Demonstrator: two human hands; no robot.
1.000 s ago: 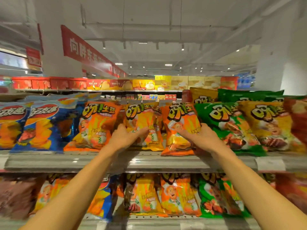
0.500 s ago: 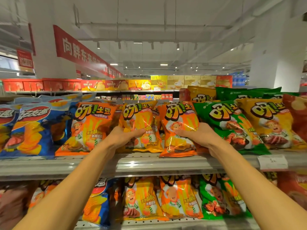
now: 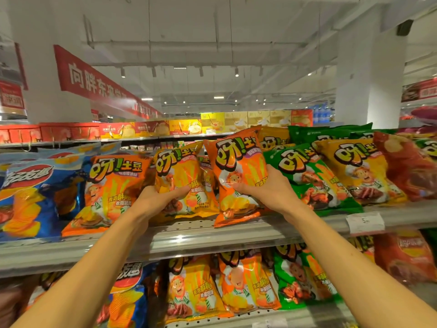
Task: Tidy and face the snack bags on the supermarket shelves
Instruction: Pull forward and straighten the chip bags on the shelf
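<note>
Both hands on the snack bags, upper shelf!

The left hand (image 3: 158, 200) curls round the lower part of the yellow-orange bag (image 3: 182, 176), thumb across its front, while the right hand (image 3: 264, 190) grips the orange bag (image 3: 238, 166) just beside it, fingers wrapped round its right edge. Both bags stand upright on the metal shelf (image 3: 212, 235), leaning back a touch. Left of them sits another orange bag (image 3: 111, 192), then a blue bag (image 3: 35, 197); right, a green bag (image 3: 307, 176) and a yellow bag (image 3: 359, 169). A price tag (image 3: 365, 222) hangs on the shelf lip.
</note>
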